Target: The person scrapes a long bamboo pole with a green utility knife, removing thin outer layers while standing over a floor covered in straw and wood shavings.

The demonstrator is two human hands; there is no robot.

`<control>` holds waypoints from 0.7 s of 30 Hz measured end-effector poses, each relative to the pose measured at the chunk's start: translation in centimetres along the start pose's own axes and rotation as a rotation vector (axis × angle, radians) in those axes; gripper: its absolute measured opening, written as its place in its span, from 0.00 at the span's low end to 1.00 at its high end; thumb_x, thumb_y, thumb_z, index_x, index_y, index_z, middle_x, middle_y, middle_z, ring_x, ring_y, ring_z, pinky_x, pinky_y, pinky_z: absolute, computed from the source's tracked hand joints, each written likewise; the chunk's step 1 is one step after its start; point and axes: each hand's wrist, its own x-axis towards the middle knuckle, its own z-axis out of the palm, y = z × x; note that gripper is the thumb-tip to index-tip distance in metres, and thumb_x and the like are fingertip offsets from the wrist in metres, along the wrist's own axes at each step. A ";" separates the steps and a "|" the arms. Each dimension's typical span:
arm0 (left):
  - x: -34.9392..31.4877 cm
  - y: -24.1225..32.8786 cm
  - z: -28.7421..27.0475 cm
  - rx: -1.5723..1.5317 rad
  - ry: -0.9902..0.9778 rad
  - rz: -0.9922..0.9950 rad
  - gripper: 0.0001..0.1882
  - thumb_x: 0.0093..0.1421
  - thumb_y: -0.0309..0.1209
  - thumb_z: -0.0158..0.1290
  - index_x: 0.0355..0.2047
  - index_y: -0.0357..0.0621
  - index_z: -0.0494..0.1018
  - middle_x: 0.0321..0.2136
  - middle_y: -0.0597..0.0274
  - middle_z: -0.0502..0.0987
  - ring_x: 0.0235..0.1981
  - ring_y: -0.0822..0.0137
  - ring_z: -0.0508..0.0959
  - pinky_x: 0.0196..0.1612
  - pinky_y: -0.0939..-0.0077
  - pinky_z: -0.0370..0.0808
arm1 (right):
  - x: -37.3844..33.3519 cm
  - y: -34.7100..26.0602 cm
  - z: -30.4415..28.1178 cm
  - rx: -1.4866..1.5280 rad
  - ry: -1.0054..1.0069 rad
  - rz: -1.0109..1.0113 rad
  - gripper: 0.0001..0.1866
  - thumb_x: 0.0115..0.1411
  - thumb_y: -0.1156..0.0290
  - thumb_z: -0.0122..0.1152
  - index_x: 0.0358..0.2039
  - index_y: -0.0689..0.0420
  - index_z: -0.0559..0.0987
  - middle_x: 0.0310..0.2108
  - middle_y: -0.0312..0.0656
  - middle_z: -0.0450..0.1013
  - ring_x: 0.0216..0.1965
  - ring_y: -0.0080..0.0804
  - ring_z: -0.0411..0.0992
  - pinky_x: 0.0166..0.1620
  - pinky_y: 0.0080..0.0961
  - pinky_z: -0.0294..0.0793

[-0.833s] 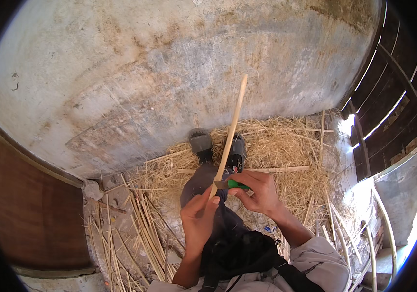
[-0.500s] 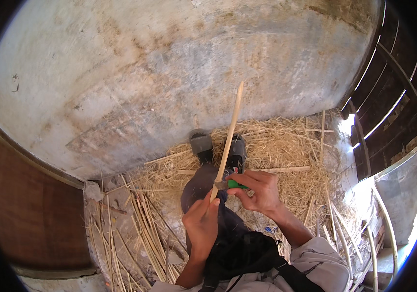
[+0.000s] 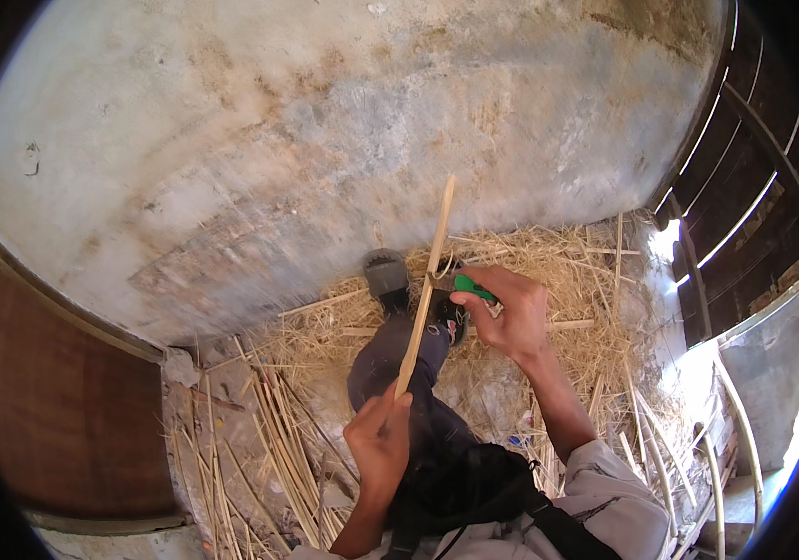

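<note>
A pale, flat bamboo strip (image 3: pixel 417 338) slants up and away from me, its far tip pointed. Its near end is gripped by my left hand (image 3: pixel 379 441), thumb along the strip. My right hand (image 3: pixel 511 313) is closed round the green handle (image 3: pixel 474 287) of a small knife. The short dark blade (image 3: pixel 440 279) rests against the strip, past its middle. A thin curled shaving (image 3: pixel 444 264) lifts off beside the blade. Below the strip are my dark-trousered legs and my dark shoes (image 3: pixel 386 273).
Shavings (image 3: pixel 548 271) cover the floor in front and to the right. Several long bamboo strips (image 3: pixel 283 448) lie at the lower left, more poles (image 3: pixel 718 476) at the lower right. A stained wall (image 3: pixel 399 121) rises close ahead; a brown panel (image 3: pixel 54 401) stands at left.
My right hand has pushed the knife up along the strip, away from my left hand, and a curl has risen at the blade. The strip and left hand have shifted slightly down and left.
</note>
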 end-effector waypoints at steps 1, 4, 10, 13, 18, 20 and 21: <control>-0.1 -0.1 -0.2 0.013 -0.005 0.006 0.15 0.67 0.23 0.62 0.54 0.34 0.83 0.23 0.62 0.74 0.23 0.77 0.68 0.25 0.76 0.64 | -0.1 0.5 0.1 -0.011 0.015 -0.030 0.14 0.61 0.60 0.76 0.42 0.54 0.88 0.28 0.39 0.82 0.23 0.34 0.78 0.27 0.31 0.74; -1.9 -0.9 -1.0 0.082 -0.093 0.030 0.15 0.66 0.23 0.62 0.53 0.34 0.83 0.22 0.62 0.75 0.23 0.78 0.69 0.25 0.77 0.64 | 1.9 5.8 -0.8 -0.124 0.169 0.305 0.19 0.70 0.52 0.65 0.42 0.57 0.87 0.26 0.39 0.80 0.24 0.28 0.76 0.28 0.33 0.72; -2.8 -3.0 -1.9 -0.250 -0.076 -0.242 0.13 0.71 0.26 0.58 0.52 0.34 0.83 0.23 0.67 0.76 0.22 0.80 0.71 0.24 0.81 0.64 | 3.8 8.2 -4.1 0.087 0.094 0.556 0.21 0.73 0.50 0.61 0.45 0.58 0.85 0.30 0.38 0.80 0.30 0.22 0.71 0.34 0.28 0.69; -1.0 -0.9 -1.9 -0.463 -0.205 -0.404 0.14 0.75 0.30 0.54 0.54 0.35 0.82 0.25 0.67 0.77 0.20 0.81 0.71 0.23 0.84 0.64 | 1.3 4.5 -2.7 0.416 -0.041 0.563 0.18 0.72 0.54 0.63 0.49 0.56 0.84 0.35 0.35 0.80 0.34 0.21 0.71 0.39 0.25 0.71; 0.2 0.8 -2.0 -0.526 -0.374 -0.421 0.17 0.77 0.34 0.51 0.54 0.33 0.80 0.25 0.66 0.77 0.19 0.80 0.72 0.22 0.84 0.67 | -1.1 -0.5 -1.2 0.804 -0.280 0.588 0.14 0.71 0.63 0.67 0.51 0.58 0.82 0.41 0.34 0.81 0.40 0.22 0.76 0.47 0.26 0.76; 0.3 0.9 -1.8 -0.545 -0.420 -0.416 0.18 0.77 0.35 0.50 0.55 0.33 0.79 0.25 0.66 0.77 0.19 0.79 0.73 0.23 0.84 0.68 | -1.5 -1.3 -0.7 1.016 -0.305 0.664 0.13 0.71 0.66 0.67 0.50 0.59 0.82 0.41 0.34 0.80 0.41 0.21 0.77 0.48 0.25 0.77; 0.3 0.9 -1.8 -0.552 -0.440 -0.421 0.18 0.78 0.35 0.50 0.56 0.32 0.79 0.26 0.66 0.77 0.19 0.79 0.73 0.23 0.84 0.68 | -1.7 -1.6 -0.3 1.062 -0.262 0.661 0.14 0.70 0.66 0.68 0.51 0.60 0.82 0.38 0.33 0.78 0.36 0.19 0.72 0.41 0.23 0.70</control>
